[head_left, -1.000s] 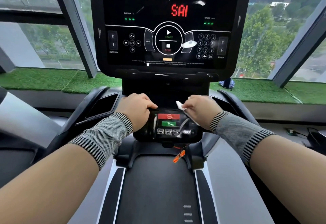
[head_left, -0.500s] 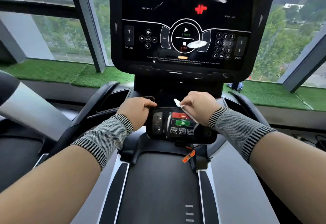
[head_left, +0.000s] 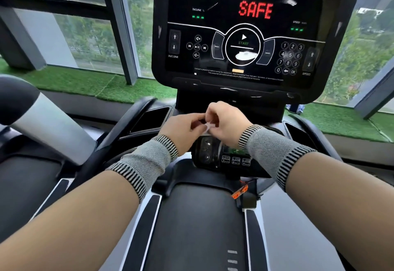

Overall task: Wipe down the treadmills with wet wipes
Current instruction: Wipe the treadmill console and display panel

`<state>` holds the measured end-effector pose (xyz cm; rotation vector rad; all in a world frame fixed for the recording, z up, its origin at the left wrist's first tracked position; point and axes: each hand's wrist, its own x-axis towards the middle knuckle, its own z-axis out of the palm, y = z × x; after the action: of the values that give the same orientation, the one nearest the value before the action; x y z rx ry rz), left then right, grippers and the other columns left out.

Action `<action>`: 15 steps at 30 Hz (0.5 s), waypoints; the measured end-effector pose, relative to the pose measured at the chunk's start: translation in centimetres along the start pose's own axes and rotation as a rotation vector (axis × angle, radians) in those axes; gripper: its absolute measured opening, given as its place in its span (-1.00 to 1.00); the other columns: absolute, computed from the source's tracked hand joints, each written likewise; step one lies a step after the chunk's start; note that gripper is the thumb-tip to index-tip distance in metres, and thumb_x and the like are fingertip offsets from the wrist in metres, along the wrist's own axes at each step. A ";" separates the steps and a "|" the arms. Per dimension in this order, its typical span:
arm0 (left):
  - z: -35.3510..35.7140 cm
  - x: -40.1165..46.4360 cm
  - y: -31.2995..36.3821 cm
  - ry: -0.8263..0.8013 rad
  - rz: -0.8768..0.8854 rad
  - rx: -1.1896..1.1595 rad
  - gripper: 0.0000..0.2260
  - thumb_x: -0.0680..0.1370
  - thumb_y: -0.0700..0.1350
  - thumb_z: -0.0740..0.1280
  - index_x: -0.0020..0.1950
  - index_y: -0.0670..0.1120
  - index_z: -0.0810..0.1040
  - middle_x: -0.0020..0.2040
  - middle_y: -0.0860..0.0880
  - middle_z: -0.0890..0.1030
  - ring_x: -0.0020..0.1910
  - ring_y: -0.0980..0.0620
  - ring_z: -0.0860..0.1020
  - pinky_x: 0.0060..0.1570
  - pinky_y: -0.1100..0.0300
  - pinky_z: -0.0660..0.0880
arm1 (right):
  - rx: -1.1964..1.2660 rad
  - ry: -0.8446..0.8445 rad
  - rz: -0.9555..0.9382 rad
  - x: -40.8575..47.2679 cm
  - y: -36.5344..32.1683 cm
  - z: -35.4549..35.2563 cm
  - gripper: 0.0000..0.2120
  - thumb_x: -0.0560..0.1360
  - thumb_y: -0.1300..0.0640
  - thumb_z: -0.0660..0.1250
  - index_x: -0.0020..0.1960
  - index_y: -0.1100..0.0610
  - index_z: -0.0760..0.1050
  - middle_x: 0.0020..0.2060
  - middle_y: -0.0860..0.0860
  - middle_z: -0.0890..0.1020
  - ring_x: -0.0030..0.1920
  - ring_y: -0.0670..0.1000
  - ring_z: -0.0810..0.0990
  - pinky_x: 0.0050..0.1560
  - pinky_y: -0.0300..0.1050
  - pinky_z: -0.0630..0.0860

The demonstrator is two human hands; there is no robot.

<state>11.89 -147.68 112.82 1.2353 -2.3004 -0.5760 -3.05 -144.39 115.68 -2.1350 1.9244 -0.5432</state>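
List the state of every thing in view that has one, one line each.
Small white wet wipe: lifted off the treadmill, pinched between both hands.
Left hand: fingertips pinching the wipe.
Right hand: fingers curled, pinching the wipe.
Black treadmill console screen: lit, showing red SAFE.
Small black lower control panel: partly hidden by the right wrist.
Orange safety clip: hanging below the panel.

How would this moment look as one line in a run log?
step: handling wipe | left hand: pinches wipe | right hand: pinches wipe | place: above small panel | console: SAFE

Both hands [head_left: 204, 127] pinch a wet wipe [head_left: 207, 126] above the treadmill console [head_left: 226, 159].
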 end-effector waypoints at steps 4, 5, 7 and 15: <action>0.7 0.5 0.1 -0.024 0.005 0.104 -0.77 0.54 0.12 0.32 0.08 0.04 0.65 0.00 0.09 0.55 -0.02 0.11 0.50 0.03 0.22 0.40 | 0.042 0.098 0.077 -0.5 1.4 -0.6 -0.96 0.42 0.12 0.39 -0.18 0.02 0.53 -0.17 -0.10 0.56 -0.13 -0.08 0.55 -0.05 -0.19 0.50; 0.7 0.7 0.1 -0.011 -0.009 0.103 -0.79 0.53 0.09 0.34 0.02 0.02 0.66 0.01 0.10 0.53 -0.04 0.12 0.47 0.04 0.23 0.39 | 0.025 0.082 0.074 -0.6 1.6 -0.6 -0.98 0.44 0.11 0.37 -0.16 0.01 0.56 -0.17 -0.12 0.58 -0.13 -0.09 0.58 -0.05 -0.20 0.52; 0.8 0.6 0.0 0.036 -0.047 0.083 -0.83 0.52 0.06 0.36 -0.06 -0.01 0.65 -0.05 0.11 0.51 -0.07 0.12 0.47 0.02 0.22 0.40 | -0.045 0.034 0.065 -0.8 1.8 -0.5 -0.92 0.48 0.11 0.32 -0.11 0.01 0.60 -0.16 -0.12 0.61 -0.13 -0.07 0.61 -0.04 -0.16 0.55; 1.6 -1.7 -0.6 0.115 -0.241 0.019 -0.79 0.51 0.12 0.33 0.07 0.08 0.62 -0.24 0.15 0.55 -0.07 0.08 0.56 0.05 0.18 0.46 | -0.281 -0.011 -0.007 -1.7 2.3 0.0 -0.75 0.54 0.07 0.20 0.12 0.02 0.59 0.02 -0.05 0.64 0.10 0.02 0.55 0.10 -0.15 0.44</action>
<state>12.18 -146.26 110.82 1.5265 -2.0825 -0.5497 -5.24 -143.02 114.52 -2.3034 2.0950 -0.2739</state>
